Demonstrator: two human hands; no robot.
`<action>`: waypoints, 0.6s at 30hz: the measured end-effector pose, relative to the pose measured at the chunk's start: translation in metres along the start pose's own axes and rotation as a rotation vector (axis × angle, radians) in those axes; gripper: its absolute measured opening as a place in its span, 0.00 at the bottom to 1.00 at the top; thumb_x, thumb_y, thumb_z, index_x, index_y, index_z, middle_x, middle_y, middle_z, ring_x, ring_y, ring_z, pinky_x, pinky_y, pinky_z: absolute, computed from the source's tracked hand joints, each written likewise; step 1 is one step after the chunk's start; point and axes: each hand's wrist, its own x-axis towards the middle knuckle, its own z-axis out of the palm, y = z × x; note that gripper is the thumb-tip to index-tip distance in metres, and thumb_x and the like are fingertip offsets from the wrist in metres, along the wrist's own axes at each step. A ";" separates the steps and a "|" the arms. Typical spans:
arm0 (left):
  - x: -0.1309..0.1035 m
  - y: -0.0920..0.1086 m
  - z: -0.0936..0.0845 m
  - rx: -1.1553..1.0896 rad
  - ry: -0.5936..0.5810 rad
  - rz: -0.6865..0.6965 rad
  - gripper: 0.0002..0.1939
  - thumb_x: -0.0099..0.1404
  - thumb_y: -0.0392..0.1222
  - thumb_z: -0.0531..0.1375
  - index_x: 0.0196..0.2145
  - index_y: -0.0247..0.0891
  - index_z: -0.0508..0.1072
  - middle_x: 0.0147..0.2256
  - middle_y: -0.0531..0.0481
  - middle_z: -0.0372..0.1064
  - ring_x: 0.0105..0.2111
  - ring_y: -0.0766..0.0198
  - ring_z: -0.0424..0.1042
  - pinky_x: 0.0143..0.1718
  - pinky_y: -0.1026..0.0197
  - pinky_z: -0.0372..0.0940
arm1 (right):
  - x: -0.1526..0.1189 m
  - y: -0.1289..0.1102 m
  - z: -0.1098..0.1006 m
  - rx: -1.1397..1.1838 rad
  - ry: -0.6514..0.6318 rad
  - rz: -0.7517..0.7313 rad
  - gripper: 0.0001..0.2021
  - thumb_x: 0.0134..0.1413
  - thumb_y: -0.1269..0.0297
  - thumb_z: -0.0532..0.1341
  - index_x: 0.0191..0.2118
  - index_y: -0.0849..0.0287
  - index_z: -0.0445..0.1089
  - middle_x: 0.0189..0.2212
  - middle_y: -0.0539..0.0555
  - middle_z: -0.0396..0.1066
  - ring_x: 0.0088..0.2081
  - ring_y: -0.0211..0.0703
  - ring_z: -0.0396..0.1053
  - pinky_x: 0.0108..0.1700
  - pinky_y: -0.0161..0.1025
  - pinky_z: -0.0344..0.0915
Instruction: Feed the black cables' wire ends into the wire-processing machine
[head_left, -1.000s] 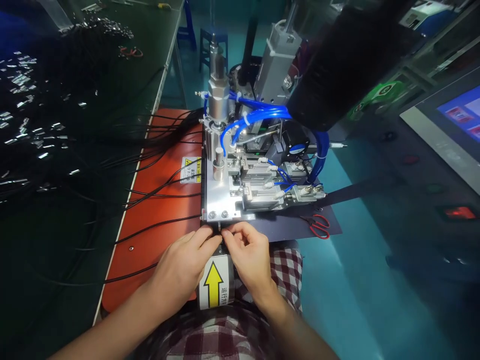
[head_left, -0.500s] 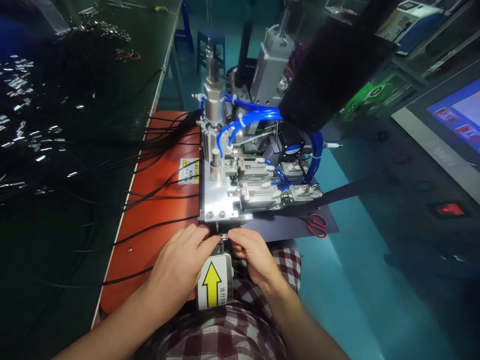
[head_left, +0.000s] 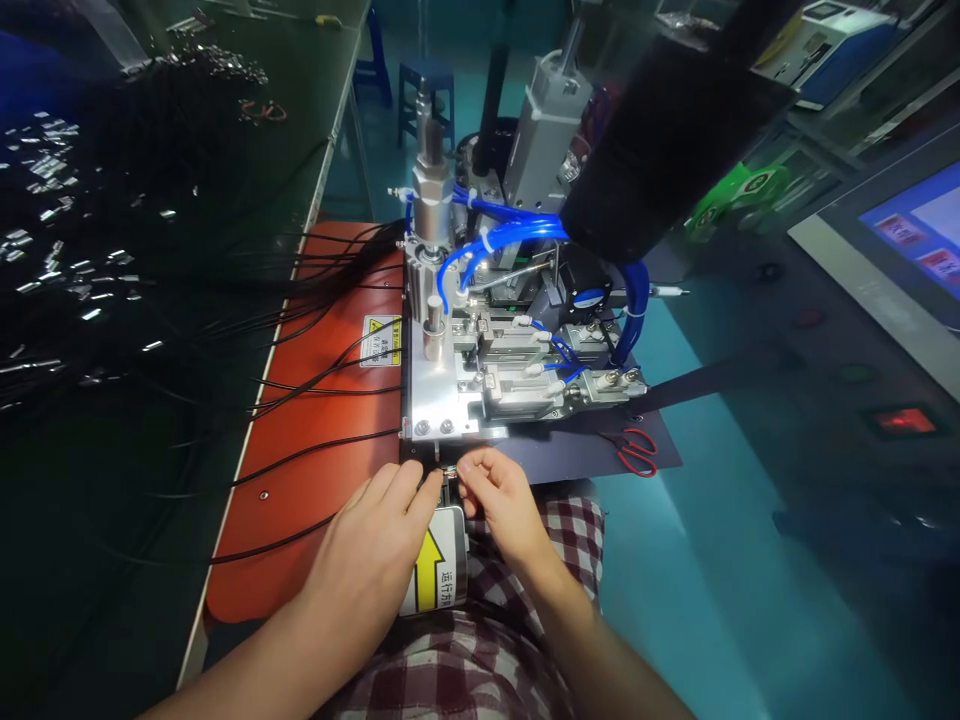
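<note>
Just in front of the machine (head_left: 439,395), my two hands work close together over its narrow feed track. My left hand (head_left: 379,535) is closed, palm down, with its fingertips at a black cable (head_left: 277,548) that runs in from the left and passes under the hand. Thin stripped wires (head_left: 451,472) at the cable's end show in the small gap between my hands. The thumb and forefinger of my right hand (head_left: 504,500) pinch these wires from the right. Under my left hand, a curved cover with a yellow arrow (head_left: 429,580) is partly hidden.
Several black cables cross an orange-red board (head_left: 300,440) into the machine's left side. Red-handled scissors (head_left: 637,452) lie on the dark plate at right. Blue air hoses (head_left: 517,228) arch above the cylinders. A large dark cable heap fills the left bench. A screen (head_left: 919,225) stands right.
My left hand has shifted slightly right and now covers more of the arrow label. My right fingers have curled a little more at the wires. The machine stays put; the view shifts slightly.
</note>
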 end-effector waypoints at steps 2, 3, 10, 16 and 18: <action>0.000 -0.001 0.003 -0.018 0.025 0.003 0.19 0.60 0.25 0.54 0.49 0.30 0.71 0.36 0.42 0.68 0.33 0.54 0.67 0.32 0.53 0.69 | 0.000 -0.001 -0.001 -0.020 0.011 -0.008 0.14 0.50 0.54 0.62 0.27 0.60 0.63 0.19 0.45 0.61 0.18 0.33 0.56 0.22 0.33 0.51; 0.000 -0.002 0.004 -0.026 0.037 0.006 0.19 0.60 0.25 0.54 0.49 0.30 0.71 0.36 0.42 0.68 0.33 0.55 0.67 0.32 0.53 0.69 | -0.001 -0.001 -0.001 -0.027 0.018 -0.009 0.14 0.50 0.54 0.62 0.27 0.60 0.63 0.19 0.45 0.62 0.18 0.33 0.56 0.22 0.33 0.51; -0.001 -0.004 0.007 -0.044 0.061 0.010 0.19 0.60 0.25 0.53 0.49 0.31 0.71 0.37 0.42 0.68 0.34 0.54 0.67 0.33 0.52 0.69 | 0.004 0.005 -0.003 0.141 -0.044 0.083 0.16 0.47 0.53 0.65 0.24 0.60 0.63 0.17 0.44 0.59 0.18 0.31 0.51 0.23 0.33 0.47; 0.001 -0.005 0.006 -0.072 0.084 0.014 0.19 0.60 0.24 0.51 0.47 0.32 0.71 0.38 0.41 0.69 0.34 0.54 0.68 0.34 0.51 0.69 | 0.002 0.006 -0.004 0.074 -0.054 0.034 0.17 0.50 0.50 0.63 0.26 0.60 0.63 0.19 0.46 0.62 0.20 0.34 0.57 0.25 0.34 0.53; 0.001 -0.006 0.006 -0.118 0.097 0.019 0.19 0.61 0.24 0.50 0.46 0.33 0.71 0.38 0.41 0.69 0.35 0.54 0.67 0.34 0.51 0.69 | 0.000 0.007 -0.002 0.033 -0.034 -0.004 0.18 0.52 0.49 0.61 0.26 0.60 0.62 0.20 0.46 0.62 0.20 0.35 0.58 0.26 0.34 0.55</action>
